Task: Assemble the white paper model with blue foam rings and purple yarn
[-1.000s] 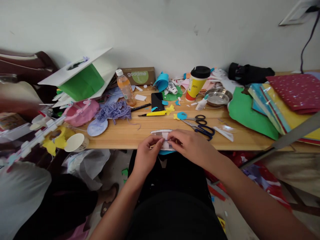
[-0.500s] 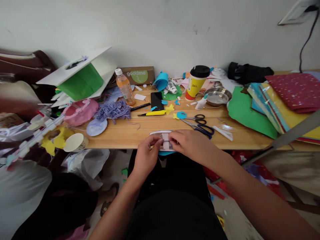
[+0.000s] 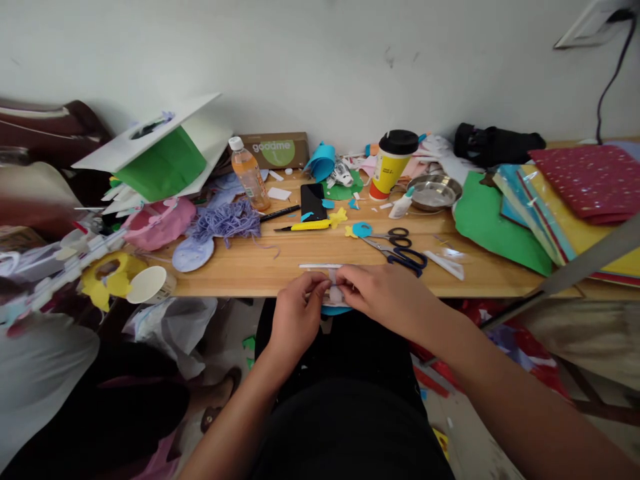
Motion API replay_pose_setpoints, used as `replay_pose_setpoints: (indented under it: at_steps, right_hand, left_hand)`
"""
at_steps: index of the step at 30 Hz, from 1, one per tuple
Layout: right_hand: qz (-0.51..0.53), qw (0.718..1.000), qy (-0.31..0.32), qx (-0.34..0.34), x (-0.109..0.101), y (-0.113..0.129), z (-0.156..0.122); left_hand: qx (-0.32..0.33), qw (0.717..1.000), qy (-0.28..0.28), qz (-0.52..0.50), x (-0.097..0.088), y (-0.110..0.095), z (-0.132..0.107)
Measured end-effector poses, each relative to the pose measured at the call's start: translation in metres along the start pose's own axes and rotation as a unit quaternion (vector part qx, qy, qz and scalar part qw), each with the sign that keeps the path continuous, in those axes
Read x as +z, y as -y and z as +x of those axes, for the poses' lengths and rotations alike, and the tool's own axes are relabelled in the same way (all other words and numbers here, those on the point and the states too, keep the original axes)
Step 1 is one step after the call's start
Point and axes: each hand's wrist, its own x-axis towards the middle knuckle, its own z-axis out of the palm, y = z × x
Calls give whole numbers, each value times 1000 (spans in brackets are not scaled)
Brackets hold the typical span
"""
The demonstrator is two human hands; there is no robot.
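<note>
At the front edge of the wooden table (image 3: 260,267) my left hand (image 3: 296,317) and my right hand (image 3: 385,291) meet, fingers pinched on a small white paper piece (image 3: 332,291). The piece is mostly covered by my fingers; a thin white edge of it (image 3: 320,266) shows above them, and a bit of blue paper (image 3: 334,310) peeks out below. Blue-handled scissors (image 3: 400,252) lie just beyond my right hand.
The table holds a yellow craft knife (image 3: 310,226), a black phone (image 3: 313,199), a drink bottle (image 3: 249,175), a yellow cup with a black lid (image 3: 393,167), a metal bowl (image 3: 434,193), purple yarn (image 3: 227,220), a paper cup (image 3: 149,285) and coloured sheets (image 3: 550,207). Another person sits at the left (image 3: 45,387).
The white piece has tipped flatter, so less of its face shows above my fingers. Both hands have shifted slightly down toward the table edge, still pinching it.
</note>
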Motion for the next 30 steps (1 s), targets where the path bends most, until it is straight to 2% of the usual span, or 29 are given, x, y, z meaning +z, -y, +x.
replay_pose_setpoints:
  at_steps: [6, 11, 22, 27, 30]
  right_hand:
    - [-42, 999, -15, -18, 8, 3, 1]
    - [-46, 999, -11, -3, 9, 7, 1]
    - [11, 1000, -24, 7, 4, 10, -6]
    - [41, 997, -63, -1, 6, 11, -8]
    - [44, 997, -66, 5, 7, 11, -8]
  left_hand:
    - [-3, 1000, -7, 3, 2, 2, 0]
    - [-9, 1000, -5, 9, 2, 4, -1]
    - [-67, 986, 13, -153, 6, 13, 4]
    - [-77, 982, 43, -166, 4, 11, 4]
    - [-80, 982, 44, -168, 3, 10, 5]
